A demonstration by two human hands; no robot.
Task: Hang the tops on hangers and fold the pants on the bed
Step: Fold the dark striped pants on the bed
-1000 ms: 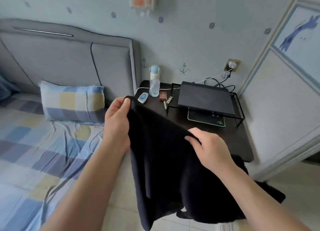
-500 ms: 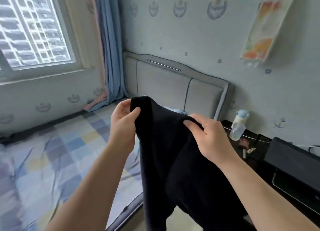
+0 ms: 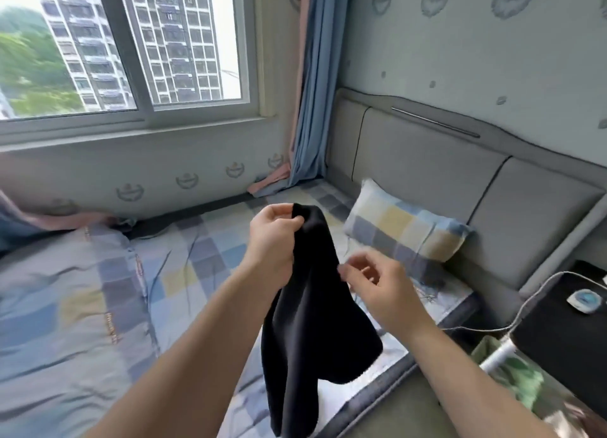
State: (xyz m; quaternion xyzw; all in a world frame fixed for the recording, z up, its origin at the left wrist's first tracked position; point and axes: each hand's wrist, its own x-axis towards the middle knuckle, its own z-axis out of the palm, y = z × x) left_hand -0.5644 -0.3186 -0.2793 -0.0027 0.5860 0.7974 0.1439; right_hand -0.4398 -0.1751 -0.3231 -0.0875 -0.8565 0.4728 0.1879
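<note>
A black garment point(image 3: 308, 322) hangs in front of me over the near edge of the bed point(image 3: 184, 273). My left hand point(image 3: 274, 240) pinches its top corner and holds it up. Just right of the cloth is my right hand point(image 3: 374, 283), fingers curled and apart, with nothing in them; its fingertips are close to the fabric's edge. Whether the garment is a top or pants I cannot tell. No hanger is in view.
A checked pillow point(image 3: 407, 227) leans on the grey headboard point(image 3: 460, 175). A crumpled quilt point(image 3: 65, 306) covers the bed's left part. At the right a black bedside table point(image 3: 565, 332) carries a white cable and a small device. A window and blue curtain point(image 3: 312, 92) are behind.
My view has swung left from the bedside table to the bed and window. My right hand has let go of the black garment, which now hangs from my left hand alone.
</note>
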